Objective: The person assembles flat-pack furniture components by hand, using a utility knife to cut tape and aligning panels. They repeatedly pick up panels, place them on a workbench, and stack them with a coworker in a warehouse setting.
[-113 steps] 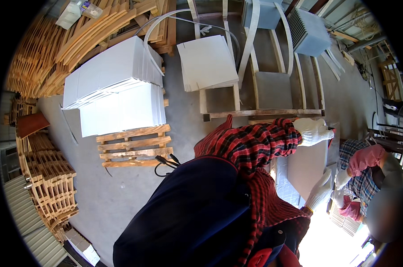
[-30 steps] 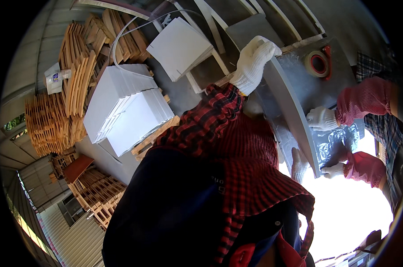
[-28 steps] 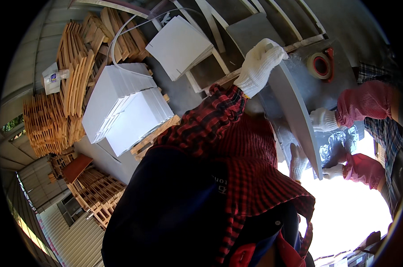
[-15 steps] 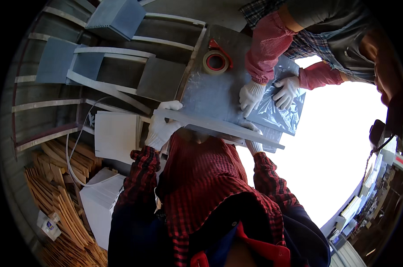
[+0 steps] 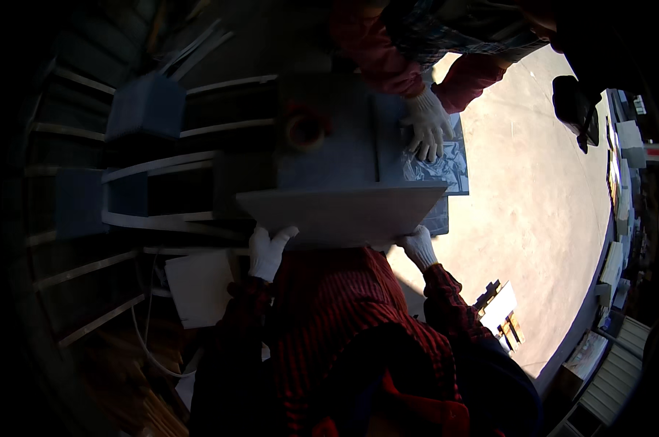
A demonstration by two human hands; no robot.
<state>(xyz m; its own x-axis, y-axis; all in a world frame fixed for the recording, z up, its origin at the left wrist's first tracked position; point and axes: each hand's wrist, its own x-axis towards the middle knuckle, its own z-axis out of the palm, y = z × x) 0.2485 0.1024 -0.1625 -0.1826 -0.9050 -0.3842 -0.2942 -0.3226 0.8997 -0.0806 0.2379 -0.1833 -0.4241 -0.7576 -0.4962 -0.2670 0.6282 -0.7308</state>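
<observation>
A flat grey panel [image 5: 340,215] is tilted in front of me, its broad face showing. My left hand [image 5: 267,253], in a white glove, is closed on its near left corner, thumb along the edge. My right hand [image 5: 417,247], gloved too, grips the near right corner; some of its fingers are hidden behind the panel. The panel's far edge lies over the near part of a dark grey work surface [image 5: 322,164]. Beyond it, a co-worker's white-gloved hand [image 5: 428,124] rests by a sheet of clear plastic film [image 5: 439,164].
A tape dispenser with a roll [image 5: 305,131] lies on the work surface. To the left are a slatted frame [image 5: 227,124], a grey block [image 5: 146,108] and a pale stack of sheets [image 5: 198,288]. Wooden strips [image 5: 144,393] lie at lower left. Sunlit floor [image 5: 533,182] stretches to the right.
The panel has turned from nearly edge-on to showing its broad face, both my hands still on it. Only one co-worker's hand now shows plainly. The picture has darkened and the view has shifted.
</observation>
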